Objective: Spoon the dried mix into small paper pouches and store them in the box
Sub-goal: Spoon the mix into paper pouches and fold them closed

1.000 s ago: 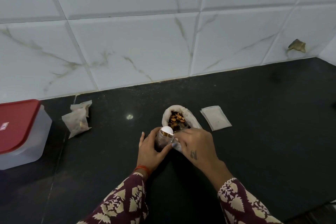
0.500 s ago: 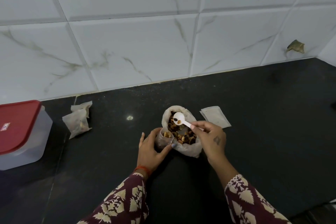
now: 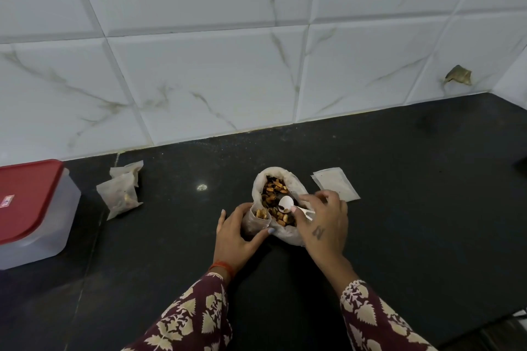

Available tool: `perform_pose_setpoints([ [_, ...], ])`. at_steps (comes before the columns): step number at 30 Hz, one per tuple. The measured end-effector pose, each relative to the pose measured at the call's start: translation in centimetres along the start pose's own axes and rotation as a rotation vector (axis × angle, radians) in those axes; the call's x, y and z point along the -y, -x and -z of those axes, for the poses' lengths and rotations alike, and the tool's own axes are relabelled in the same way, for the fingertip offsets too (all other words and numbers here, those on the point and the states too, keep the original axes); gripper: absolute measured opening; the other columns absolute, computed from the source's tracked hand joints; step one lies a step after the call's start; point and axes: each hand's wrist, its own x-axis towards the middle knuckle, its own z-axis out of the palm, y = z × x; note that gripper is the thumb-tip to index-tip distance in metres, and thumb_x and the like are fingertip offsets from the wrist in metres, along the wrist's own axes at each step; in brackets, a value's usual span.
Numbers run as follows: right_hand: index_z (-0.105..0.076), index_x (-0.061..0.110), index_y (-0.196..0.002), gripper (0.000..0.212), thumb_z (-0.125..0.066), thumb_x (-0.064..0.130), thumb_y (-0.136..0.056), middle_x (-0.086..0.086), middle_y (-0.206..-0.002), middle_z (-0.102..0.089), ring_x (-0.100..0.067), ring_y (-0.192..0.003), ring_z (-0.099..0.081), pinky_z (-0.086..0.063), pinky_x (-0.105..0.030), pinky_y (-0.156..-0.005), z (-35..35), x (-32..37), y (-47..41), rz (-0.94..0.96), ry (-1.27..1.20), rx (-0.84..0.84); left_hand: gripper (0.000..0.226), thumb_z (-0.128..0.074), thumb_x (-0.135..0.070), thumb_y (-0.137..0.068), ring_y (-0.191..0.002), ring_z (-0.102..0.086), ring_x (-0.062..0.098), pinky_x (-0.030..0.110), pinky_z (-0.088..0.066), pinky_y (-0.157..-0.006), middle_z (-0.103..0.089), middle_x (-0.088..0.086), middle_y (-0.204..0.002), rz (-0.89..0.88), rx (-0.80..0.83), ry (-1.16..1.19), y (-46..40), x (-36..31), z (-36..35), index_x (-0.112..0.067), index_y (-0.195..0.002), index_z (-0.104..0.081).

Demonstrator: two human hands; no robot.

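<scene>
A black stone counter (image 3: 399, 194) runs across the lower view, its far edge meeting a wall of large white tiles (image 3: 214, 80) veined with grey-brown marbling. Near the counter's far right corner a brown chipped patch (image 3: 457, 75) mars one tile, and a small glint of light (image 3: 202, 187) sits on the counter's far half.

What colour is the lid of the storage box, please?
Red, seen in the head view: the lid sits on a translucent box.

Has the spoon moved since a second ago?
Yes. The white spoon has come out of the small pouch held by the left hand and now sits over the open bag of mix.
</scene>
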Motion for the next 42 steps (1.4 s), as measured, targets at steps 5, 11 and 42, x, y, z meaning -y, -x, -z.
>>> perform_pose_setpoints([
  [5,-0.070,0.031,-0.100,0.023,-0.066,0.045,-0.082,0.013,-0.108,-0.055,-0.006,-0.105,-0.044,-0.037,-0.023,-0.089,-0.3,2.3,0.8,0.216,-0.050,0.238,0.058,-0.056,-0.066,-0.071,-0.105,-0.049,-0.014,0.044,-0.011,-0.119,-0.058,-0.024,-0.108,0.003,0.027,0.010,0.1,-0.2,0.3,-0.031,-0.117,-0.050],
  [11,-0.073,0.029,-0.089,0.008,-0.067,0.029,-0.084,0.012,-0.086,-0.070,-0.001,-0.084,-0.061,-0.049,-0.026,-0.084,-1.0,3.3,0.9,0.194,-0.149,0.327,0.043,-0.064,-0.055,-0.070,-0.108,-0.057,0.005,0.055,-0.028,-0.110,-0.064,-0.019,-0.105,0.083,0.049,0.246,0.4,-0.9,1.1,-0.042,-0.109,-0.051],
  [42,-0.069,0.028,-0.076,0.025,-0.071,0.004,-0.078,0.017,-0.103,-0.067,0.004,-0.104,-0.061,-0.048,-0.020,-0.092,1.3,6.1,0.4,0.269,-0.657,0.308,0.010,-0.053,-0.004,-0.092,-0.081,-0.061,0.008,0.026,-0.052,-0.077,-0.066,-0.004,-0.085,0.158,-0.261,0.720,-0.3,-4.7,6.1,-0.006,-0.091,-0.062],
])
